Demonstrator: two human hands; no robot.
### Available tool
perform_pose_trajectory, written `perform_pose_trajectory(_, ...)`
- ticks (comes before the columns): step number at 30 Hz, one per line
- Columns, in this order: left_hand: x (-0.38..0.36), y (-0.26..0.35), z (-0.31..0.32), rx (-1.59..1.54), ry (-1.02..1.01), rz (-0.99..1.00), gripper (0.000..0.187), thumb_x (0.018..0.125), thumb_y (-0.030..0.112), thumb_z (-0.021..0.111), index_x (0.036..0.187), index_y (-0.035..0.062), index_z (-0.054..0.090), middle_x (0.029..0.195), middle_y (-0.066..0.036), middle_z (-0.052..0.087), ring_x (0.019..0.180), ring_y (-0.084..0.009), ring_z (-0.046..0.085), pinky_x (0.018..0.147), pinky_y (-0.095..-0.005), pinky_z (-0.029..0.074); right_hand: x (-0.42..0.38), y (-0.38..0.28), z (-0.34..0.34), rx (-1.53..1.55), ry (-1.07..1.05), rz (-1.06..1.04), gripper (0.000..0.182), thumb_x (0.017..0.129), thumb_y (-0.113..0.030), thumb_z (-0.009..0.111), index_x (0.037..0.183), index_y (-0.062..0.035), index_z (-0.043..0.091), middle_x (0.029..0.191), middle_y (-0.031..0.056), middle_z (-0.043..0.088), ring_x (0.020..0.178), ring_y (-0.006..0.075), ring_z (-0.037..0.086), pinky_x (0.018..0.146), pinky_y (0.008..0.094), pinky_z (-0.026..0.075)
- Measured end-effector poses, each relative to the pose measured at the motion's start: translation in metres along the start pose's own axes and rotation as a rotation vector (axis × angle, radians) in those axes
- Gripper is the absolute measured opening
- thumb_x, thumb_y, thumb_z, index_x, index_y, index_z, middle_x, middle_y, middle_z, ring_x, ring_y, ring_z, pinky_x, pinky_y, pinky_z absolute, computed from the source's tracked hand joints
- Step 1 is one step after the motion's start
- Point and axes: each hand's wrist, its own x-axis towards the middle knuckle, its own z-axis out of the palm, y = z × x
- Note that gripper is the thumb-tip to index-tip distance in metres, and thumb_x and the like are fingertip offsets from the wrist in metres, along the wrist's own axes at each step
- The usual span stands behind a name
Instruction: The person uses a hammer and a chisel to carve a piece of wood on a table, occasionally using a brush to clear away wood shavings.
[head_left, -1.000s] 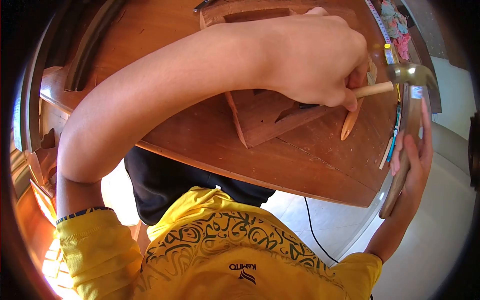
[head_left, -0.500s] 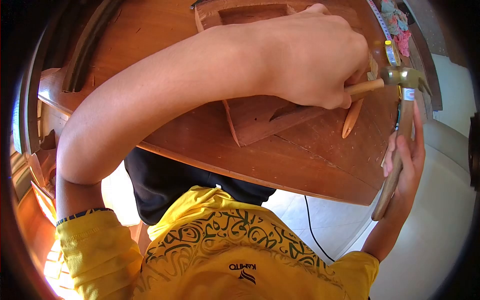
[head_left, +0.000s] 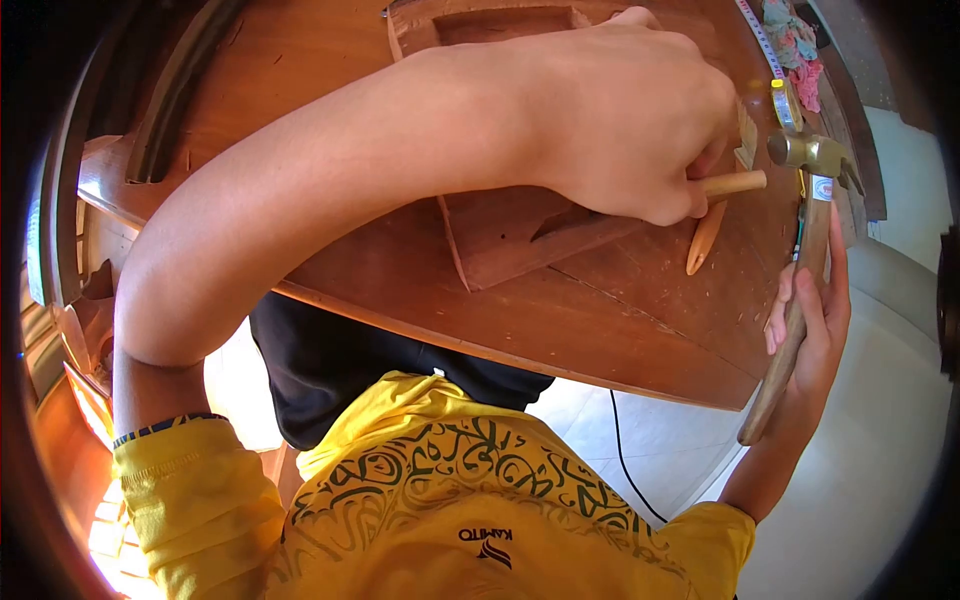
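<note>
My left hand (head_left: pixel 640 120) is closed around the round wooden handle of a chisel (head_left: pixel 735 184). Its blade is hidden behind my fist, which is over a reddish-brown wooden workpiece (head_left: pixel 500 240) with a dark cut in its near edge. At the right, my right hand (head_left: pixel 815 310) grips a claw hammer (head_left: pixel 790 350) by its wooden shaft, fingers wrapped loosely. The brass-coloured hammer head is just beyond the butt of the chisel handle, with a small gap between them.
Beside the workpiece lies a pointed wooden handle (head_left: pixel 706 238). A tape measure (head_left: pixel 785 103) and a crumpled cloth (head_left: pixel 795 50) are at the table's far right. A dark curved wooden piece (head_left: pixel 170 100) rests at the left. The table's edge (head_left: pixel 520 352) runs close to my body.
The hammer head has shifted slightly right, off the butt of the chisel handle that it touched before. The workpiece has moved slightly left; my left hand keeps its hold.
</note>
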Motion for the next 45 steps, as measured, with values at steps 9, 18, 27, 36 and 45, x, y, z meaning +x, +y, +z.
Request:
perform_pose_trajectory(9, 0.003, -0.019, -0.001, -0.145, -0.071, 0.091, 0.02, 0.086, 0.014, 0.068, 0.077, -0.0014, 0.075, 0.071, -0.025, 0.067, 0.077, -0.0438, 0.067, 0.09, -0.0482, 0.044, -0.01, 0.008, 0.002, 0.006, -0.037, 0.028, 0.069, 0.105, -0.009, 0.054, 0.169, -0.0157, 0.029, 0.075, 0.0023, 0.056, 0.049, 0.0048, 0.049, 0.04, 0.0198, 0.041)
perform_pose_trajectory(18, 0.006, 0.0, -0.013, -0.104, -0.151, -0.029, 0.023, 0.087, 0.016, 0.067, 0.075, -0.0021, 0.074, 0.071, -0.025, 0.067, 0.077, -0.0444, 0.067, 0.091, -0.0494, 0.043, -0.017, 0.007, 0.006, 0.07, -0.003, 0.083, 0.07, 0.104, -0.008, 0.052, 0.169, -0.0138, 0.028, 0.083, 0.0044, 0.058, 0.048, 0.0067, 0.049, 0.041, 0.0223, 0.042)
perform_pose_trajectory(27, 0.012, -0.014, 0.024, 0.053, -0.087, -0.068, 0.02, 0.087, 0.029, 0.074, 0.091, 0.0112, 0.084, 0.078, -0.013, 0.076, 0.086, -0.0328, 0.074, 0.095, -0.0483, 0.047, -0.023, 0.007, 0.01, 0.072, 0.012, 0.077, 0.069, 0.105, -0.009, 0.053, 0.169, -0.0137, 0.027, 0.079, 0.0038, 0.056, 0.046, 0.0056, 0.047, 0.04, 0.0208, 0.04)
perform_pose_trajectory(36, 0.013, -0.017, 0.03, 0.03, -0.084, -0.075, 0.022, 0.083, 0.03, 0.074, 0.087, 0.0105, 0.084, 0.076, -0.013, 0.075, 0.085, -0.0334, 0.074, 0.097, -0.0477, 0.048, -0.032, 0.009, 0.024, 0.16, 0.099, 0.107, 0.07, 0.105, -0.01, 0.052, 0.17, -0.0144, 0.025, 0.079, 0.0041, 0.055, 0.046, 0.0065, 0.047, 0.039, 0.0219, 0.041)
perform_pose_trajectory(45, 0.015, -0.016, 0.03, 0.056, -0.092, -0.061, 0.022, 0.083, 0.03, 0.074, 0.082, 0.0095, 0.082, 0.073, -0.013, 0.074, 0.084, -0.0335, 0.074, 0.093, -0.049, 0.048, -0.044, 0.009, 0.035, 0.181, 0.089, 0.104, 0.069, 0.106, -0.012, 0.053, 0.17, -0.0157, 0.026, 0.083, 0.0036, 0.056, 0.047, 0.0063, 0.048, 0.039, 0.022, 0.041)
